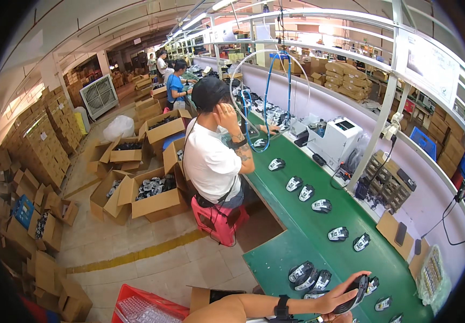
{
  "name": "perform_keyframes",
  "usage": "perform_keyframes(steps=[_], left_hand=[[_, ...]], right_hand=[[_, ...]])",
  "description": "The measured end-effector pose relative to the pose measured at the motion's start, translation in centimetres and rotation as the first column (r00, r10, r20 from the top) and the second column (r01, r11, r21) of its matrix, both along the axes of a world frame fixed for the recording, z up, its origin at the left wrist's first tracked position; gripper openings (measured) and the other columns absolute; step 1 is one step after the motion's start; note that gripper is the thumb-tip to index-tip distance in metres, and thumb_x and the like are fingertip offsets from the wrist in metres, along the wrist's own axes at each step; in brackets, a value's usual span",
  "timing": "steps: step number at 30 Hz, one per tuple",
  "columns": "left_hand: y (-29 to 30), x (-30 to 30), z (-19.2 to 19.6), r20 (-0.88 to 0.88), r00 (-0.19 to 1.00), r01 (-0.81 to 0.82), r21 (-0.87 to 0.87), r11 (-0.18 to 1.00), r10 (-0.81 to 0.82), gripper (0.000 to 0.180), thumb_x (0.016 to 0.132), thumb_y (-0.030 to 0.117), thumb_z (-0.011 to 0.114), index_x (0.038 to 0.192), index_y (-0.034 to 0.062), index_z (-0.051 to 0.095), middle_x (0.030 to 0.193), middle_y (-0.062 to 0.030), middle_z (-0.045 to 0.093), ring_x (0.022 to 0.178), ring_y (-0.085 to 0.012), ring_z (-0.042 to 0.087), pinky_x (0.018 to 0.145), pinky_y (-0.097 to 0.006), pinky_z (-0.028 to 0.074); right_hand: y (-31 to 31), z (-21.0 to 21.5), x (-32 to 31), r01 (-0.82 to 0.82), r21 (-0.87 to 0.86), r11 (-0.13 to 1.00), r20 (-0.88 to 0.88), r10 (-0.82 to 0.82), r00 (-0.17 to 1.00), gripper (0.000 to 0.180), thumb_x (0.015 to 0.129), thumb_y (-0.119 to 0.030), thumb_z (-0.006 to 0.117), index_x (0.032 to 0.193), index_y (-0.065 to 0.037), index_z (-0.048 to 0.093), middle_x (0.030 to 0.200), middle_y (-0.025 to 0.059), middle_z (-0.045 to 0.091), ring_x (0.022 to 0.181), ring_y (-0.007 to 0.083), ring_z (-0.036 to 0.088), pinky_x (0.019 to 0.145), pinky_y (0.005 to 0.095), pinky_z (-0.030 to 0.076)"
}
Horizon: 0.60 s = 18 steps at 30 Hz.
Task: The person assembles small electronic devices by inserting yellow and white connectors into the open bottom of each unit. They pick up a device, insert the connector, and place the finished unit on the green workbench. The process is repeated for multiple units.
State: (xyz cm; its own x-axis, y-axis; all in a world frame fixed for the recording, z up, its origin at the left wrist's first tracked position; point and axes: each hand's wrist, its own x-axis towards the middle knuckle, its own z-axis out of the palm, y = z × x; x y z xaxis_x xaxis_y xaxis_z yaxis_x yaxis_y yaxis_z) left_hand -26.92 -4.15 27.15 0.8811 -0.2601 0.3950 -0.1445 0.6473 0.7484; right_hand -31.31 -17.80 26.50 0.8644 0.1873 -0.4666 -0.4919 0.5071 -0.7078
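Observation:
My left hand (336, 297), reaching in from the bottom with a black band on its wrist, grips a black computer mouse (359, 290) tilted up on its side. Just below it, at the lower edge, a bit of my right hand (342, 318) shows; its fingers are mostly cut off. Left of the held mouse, a cluster of mouse bodies (307, 277) with open grey-white tops sits on the green bench. Another mouse body (373, 285) lies right behind my left hand, and one more (383, 304) is farther right.
More mouse bodies (338, 233) are spaced along the green conveyor belt (297, 218). A co-worker in a white shirt (211, 156) sits on a pink stool (216, 220) ahead. A red crate (151, 302) stands at lower left. Open cartons (154, 196) line the floor; a white machine (340, 141) stands beyond the belt.

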Motion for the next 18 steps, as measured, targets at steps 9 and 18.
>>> perform_keyframes(steps=[9,18], left_hand=[[0.2,0.6,-1.2,-0.106,0.993,0.054,-0.068,0.996,-0.061,0.075,0.097,0.048,0.053,0.151,0.0070,0.022,0.136,-0.0140,0.043,0.110,-0.0182,0.052,0.097,-0.031,0.042],[0.1,0.9,-0.7,-0.033,0.995,0.098,0.031,0.995,-0.097,0.074,0.097,0.044,0.054,0.149,0.0024,0.022,0.136,-0.0221,0.041,0.109,-0.0261,0.056,0.093,-0.038,0.047]], right_hand=[[-1.1,-2.1,-0.7,-0.033,0.140,0.990,0.061,0.024,0.998,0.044,0.088,-0.030,0.059,0.116,0.004,0.055,0.083,0.0141,0.064,0.072,0.0257,0.061,0.067,0.0386,0.050],[-1.6,-2.7,0.0,-0.194,0.142,0.971,0.208,0.162,0.964,0.041,0.089,-0.032,0.054,0.102,0.006,0.062,0.084,0.0175,0.068,0.074,0.0300,0.068,0.070,0.0428,0.057]])
